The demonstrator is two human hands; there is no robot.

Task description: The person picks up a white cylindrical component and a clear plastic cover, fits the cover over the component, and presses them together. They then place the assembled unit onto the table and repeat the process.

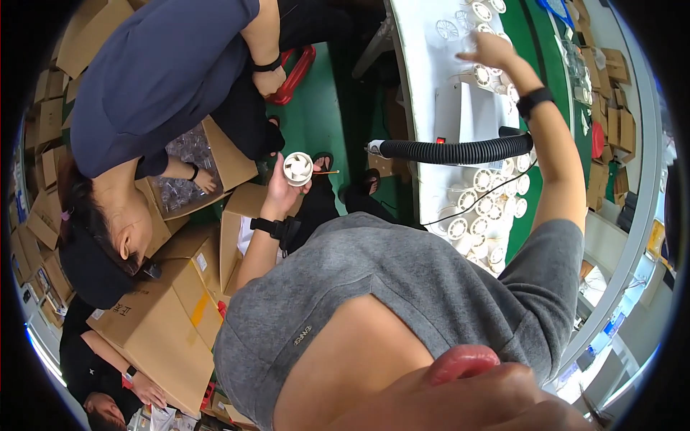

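Note:
My left hand (282, 188) is closed round a small white fan (297, 168) with curved blades facing up. A thin reddish-yellow wire (327, 172) sticks out from its side. My right hand (494, 54) reaches over the far part of the white table (424, 72), fingers apart with nothing visible in them. Close to it lie clear round plastic pieces (447, 29) and more white fan units (482, 75). Whether its fingers touch any of them I cannot tell.
A black corrugated hose (453, 151) with a metal tip juts across the table. Several white fan units (478, 208) line the table's right side. At left, a person (165, 86) bends over a carton of clear plastic parts (183, 176). Another person (100, 366) is behind a large carton (154, 327).

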